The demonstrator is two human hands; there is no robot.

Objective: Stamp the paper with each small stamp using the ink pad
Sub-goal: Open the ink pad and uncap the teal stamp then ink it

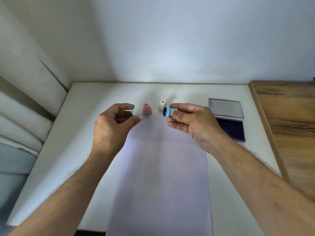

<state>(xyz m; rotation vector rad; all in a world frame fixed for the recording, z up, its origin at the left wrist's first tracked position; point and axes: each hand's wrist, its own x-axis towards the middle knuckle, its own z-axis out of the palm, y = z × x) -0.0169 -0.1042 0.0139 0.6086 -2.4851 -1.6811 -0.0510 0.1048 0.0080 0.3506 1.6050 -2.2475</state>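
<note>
My right hand (189, 123) pinches a teal stamp (168, 112) above the far end of the paper (160, 167), its dark inked face turned left. My left hand (112, 126) pinches the small teal cap (133, 112) between thumb and fingers, a short gap away from the stamp. A pink stamp (147, 109) and a white stamp (162, 105) stand upright on the white table (81, 133) just beyond the paper. The ink pad (230, 129) lies open at the right, its clear lid (225, 108) folded back.
A wooden surface (289, 125) borders the table on the right. A padded light-coloured wall or seat back (25, 108) runs along the left. A plain wall stands behind the table's far edge.
</note>
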